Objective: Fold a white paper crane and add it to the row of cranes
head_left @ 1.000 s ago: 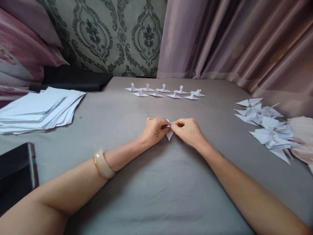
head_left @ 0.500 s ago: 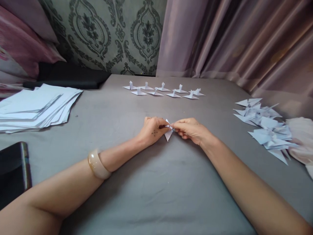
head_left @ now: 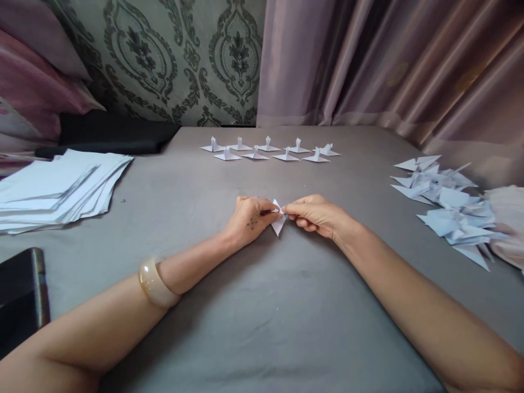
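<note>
My left hand [head_left: 249, 219] and my right hand [head_left: 315, 213] meet over the grey cloth [head_left: 262, 305], both pinched on one small folded white paper piece [head_left: 279, 222]. Its pointed tip hangs down between the two hands, just above the cloth. The fingers of both hands are curled tight round its upper folds, which are partly hidden. A pale bangle [head_left: 154, 275] sits on my left wrist.
Several finished folded paper figures [head_left: 268, 150] stand in two rows at the back. A stack of white sheets [head_left: 57, 185] lies at the left, a heap of folded paper pieces [head_left: 448, 210] at the right. A dark device [head_left: 20, 295] rests at the near left edge.
My right hand has rolled so its back faces right and its fingers pull at the paper's top. The view has drifted slightly, shifting everything a little left.
</note>
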Demonstrator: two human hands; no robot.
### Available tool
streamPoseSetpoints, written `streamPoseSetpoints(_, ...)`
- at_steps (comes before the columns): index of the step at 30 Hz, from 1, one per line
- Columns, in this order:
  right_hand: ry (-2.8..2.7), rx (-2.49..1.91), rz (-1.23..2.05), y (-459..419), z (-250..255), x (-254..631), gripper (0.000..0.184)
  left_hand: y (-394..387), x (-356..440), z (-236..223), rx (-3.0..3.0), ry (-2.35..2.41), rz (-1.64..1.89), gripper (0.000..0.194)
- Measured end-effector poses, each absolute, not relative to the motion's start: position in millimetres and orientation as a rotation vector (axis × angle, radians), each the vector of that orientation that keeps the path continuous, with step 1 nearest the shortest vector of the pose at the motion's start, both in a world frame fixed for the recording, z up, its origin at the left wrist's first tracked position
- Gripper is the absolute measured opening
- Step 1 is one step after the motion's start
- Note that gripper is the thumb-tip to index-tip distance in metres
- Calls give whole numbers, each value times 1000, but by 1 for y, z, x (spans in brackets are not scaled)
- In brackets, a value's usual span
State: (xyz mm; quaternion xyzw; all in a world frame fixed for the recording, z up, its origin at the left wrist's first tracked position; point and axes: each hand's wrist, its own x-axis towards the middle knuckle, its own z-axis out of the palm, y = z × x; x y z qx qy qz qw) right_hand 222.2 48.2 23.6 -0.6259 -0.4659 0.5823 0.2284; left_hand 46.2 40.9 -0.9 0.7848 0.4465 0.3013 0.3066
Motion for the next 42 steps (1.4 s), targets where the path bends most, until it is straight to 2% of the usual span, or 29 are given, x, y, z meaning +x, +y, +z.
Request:
streamPoseSetpoints(8,-1383,-1739,1594,49,21,229,18,44,46,-5,2088,1195,791,11)
streamPoseSetpoints(13,-1355,-1759,1661,54,23,231,23,45,46,-5,2117,1143,806,13)
streamPoseSetpoints(27,-1267,-1706,1841,61,30,237,14,45,47,-10,2202,1232,804,14)
streamPoseSetpoints(34,-1367,-1762,1682,56,31,231,22,42,48,-9,2187,1266,799,13)
streamPoseSetpoints(42,-1346,-1760,1676,56,31,232,19,43,49,-8,2149,1192,845,14)
